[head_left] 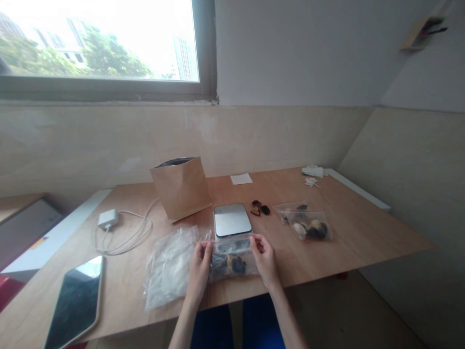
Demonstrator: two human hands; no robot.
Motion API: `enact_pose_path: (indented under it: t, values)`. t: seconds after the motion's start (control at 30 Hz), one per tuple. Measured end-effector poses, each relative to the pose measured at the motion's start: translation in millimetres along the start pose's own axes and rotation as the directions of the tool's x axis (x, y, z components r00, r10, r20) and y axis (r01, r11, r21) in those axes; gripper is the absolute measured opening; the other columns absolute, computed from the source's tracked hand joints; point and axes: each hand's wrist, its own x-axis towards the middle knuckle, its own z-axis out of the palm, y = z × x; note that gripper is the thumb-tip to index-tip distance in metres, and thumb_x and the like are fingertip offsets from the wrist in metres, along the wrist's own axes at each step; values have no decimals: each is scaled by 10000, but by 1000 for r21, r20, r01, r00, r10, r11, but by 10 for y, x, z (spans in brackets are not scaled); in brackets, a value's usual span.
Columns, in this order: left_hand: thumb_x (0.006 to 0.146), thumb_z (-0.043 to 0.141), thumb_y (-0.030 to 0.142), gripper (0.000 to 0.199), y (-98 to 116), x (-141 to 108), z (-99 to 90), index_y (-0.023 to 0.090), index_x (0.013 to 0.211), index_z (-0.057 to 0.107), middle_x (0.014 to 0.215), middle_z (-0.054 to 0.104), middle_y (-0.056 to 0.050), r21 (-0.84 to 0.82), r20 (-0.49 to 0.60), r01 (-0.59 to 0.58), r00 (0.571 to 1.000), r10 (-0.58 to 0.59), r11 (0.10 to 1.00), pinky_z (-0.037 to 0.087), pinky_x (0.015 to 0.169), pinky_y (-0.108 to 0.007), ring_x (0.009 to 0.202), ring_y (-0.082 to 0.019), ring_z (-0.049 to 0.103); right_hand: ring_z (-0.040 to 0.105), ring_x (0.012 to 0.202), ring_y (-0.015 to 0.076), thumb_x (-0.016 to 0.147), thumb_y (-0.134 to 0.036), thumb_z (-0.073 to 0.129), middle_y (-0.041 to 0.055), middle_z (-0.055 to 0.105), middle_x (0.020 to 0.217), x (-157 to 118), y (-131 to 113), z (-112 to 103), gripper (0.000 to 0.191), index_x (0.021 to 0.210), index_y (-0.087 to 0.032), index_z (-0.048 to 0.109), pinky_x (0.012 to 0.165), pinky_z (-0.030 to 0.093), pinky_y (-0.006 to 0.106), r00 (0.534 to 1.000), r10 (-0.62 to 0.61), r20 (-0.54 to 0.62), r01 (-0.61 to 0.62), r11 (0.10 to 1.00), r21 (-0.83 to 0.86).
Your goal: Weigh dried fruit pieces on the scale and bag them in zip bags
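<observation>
Between my two hands, near the table's front edge, is a clear zip bag with dark and tan pieces inside. My left hand pinches its left upper corner, and my right hand pinches the right upper corner. Just behind the bag sits a small scale with a silver top. Several loose dark brown pieces lie to the right of the scale. A stack of clear plastic bags lies flat beside my left hand.
An upright brown paper pouch stands open at the back. Filled zip bags lie on the right. A tablet, white charger with cable, white paper and crumpled white items are also on the wooden table.
</observation>
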Motion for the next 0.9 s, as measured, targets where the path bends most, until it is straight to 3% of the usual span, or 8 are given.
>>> enact_pose_path:
  t: [0.17,0.33,0.57,0.9]
  values:
    - [726,511,598,421,-6,9,0,180,692,534,612,511,9,4,-15,-8,1000,8,1000,373,575,-240,588,-133,468,577,625,152,771,-472,548,24,610,682,-4,0,2,309,790,-166,586,584,468,240,1000,-13,-9,13,1000,5]
    - [738,527,560,380,71,-32,14,180,739,528,542,420,52,-114,15,76,997,-75,991,329,484,-211,484,-95,393,577,629,161,751,-483,564,27,611,680,-1,-28,3,316,781,-170,592,585,473,251,999,4,-41,-3,1000,18]
    - [752,550,472,317,145,-51,4,178,863,595,744,589,-7,-189,87,65,995,-49,980,419,617,-219,697,-135,535,574,614,155,742,-489,573,24,618,692,-6,-63,-5,323,799,-172,593,573,470,248,997,49,-59,-46,998,50]
    - [733,570,438,270,116,-49,-3,174,790,581,660,540,15,-189,64,64,997,-53,980,389,562,-205,606,-112,483,595,693,165,760,-457,574,38,625,770,-10,-52,-10,303,860,-171,579,632,475,251,997,66,35,-69,994,87]
